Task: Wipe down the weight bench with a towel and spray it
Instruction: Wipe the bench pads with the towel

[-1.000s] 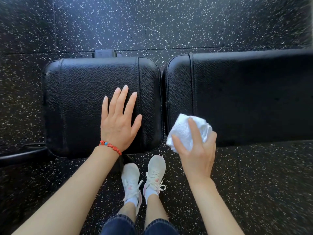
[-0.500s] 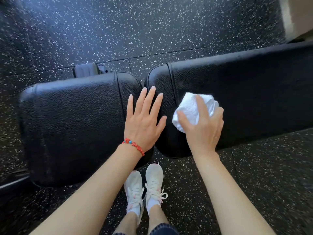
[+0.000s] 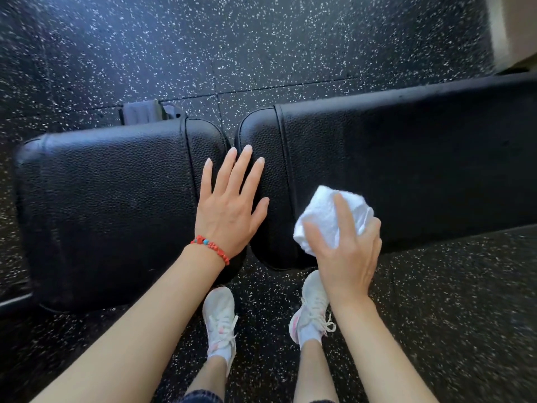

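Note:
The black padded weight bench lies across the view in two parts: a shorter seat pad (image 3: 110, 199) on the left and a long back pad (image 3: 421, 164) on the right, with a narrow gap between them. My left hand (image 3: 229, 205) rests flat with fingers spread across that gap, a red bead bracelet on its wrist. My right hand (image 3: 345, 251) grips a bunched white towel (image 3: 328, 213) and presses it on the near part of the back pad, close to its left end. No spray bottle is in sight.
Black rubber floor (image 3: 261, 48) with white specks surrounds the bench. My two white sneakers (image 3: 219, 318) stand just in front of it. A black bench frame part (image 3: 142, 112) sticks out behind the seat pad. A pale wall base (image 3: 514, 27) shows at top right.
My right hand has slid the towel toward the near edge of the back pad. My left hand has shifted right, from the seat pad onto the gap. My right foot has stepped right.

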Tool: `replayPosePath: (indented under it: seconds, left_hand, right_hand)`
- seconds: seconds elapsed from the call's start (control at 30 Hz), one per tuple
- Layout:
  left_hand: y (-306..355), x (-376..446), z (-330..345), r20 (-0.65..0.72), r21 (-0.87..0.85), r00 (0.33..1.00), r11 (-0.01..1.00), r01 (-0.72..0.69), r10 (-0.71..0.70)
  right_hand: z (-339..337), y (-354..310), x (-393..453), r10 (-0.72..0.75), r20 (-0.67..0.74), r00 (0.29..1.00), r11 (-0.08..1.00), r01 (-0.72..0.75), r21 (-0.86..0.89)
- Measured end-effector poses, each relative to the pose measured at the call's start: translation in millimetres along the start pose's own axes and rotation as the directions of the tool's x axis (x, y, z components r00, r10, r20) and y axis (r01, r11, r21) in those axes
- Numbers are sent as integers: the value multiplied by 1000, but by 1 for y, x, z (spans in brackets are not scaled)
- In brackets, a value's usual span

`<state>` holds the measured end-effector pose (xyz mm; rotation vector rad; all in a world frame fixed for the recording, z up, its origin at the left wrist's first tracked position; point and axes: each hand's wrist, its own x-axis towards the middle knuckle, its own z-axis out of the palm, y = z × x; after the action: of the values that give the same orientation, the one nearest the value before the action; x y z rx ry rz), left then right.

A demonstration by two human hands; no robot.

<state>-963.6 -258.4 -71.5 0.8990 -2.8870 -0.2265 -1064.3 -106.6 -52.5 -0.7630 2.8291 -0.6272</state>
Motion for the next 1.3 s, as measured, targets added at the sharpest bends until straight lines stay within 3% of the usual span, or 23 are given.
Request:
replayPosePath:
  seconds: [0.27,0.4,0.57,0.67,0.83,0.9,0.97,1.1,1.17,1.3]
  left_hand:
    - [18,0,-2,-20,-29,994,994,108,-109]
    - [38,1,2,-7,-68,990,988,141,-142]
    - [45,2,9,14,-55,986,985,166,-166]
    - [44,1,10,8,-39,987,986,160,-160]
    - [44,1,8,19,-22,988,988,153,-153]
    - [45,0,6,20,-15,989,989,149,-149]
    - [49,0,3,22,-14,993,993,120,-120]
    - [62,2,0,3,-52,1000,998,29,-29]
    - [68,3,2,-7,-66,1000,998,1,-1]
    - [73,3,9,21,-76,1000,997,-14,15]
  right_hand:
    - [24,-45,113,-171,-26,985,984,172,41]
    - [10,-23,125,-287,18,958,958,287,14]
    - [-22,27,165,-83,-10,996,996,83,-25]
    - [-12,20,150,-57,-13,998,998,57,23]
    - [-1,8,83,-328,29,944,944,326,43]
    - [-8,23,84,-371,33,928,929,371,9]
    - [-22,43,92,-295,3,955,955,295,-21]
    - [-42,75,92,13,-54,998,1000,-12,20]
    - [-35,66,74,41,-56,998,998,-38,57]
    - [-16,42,24,-238,-3,971,971,238,28]
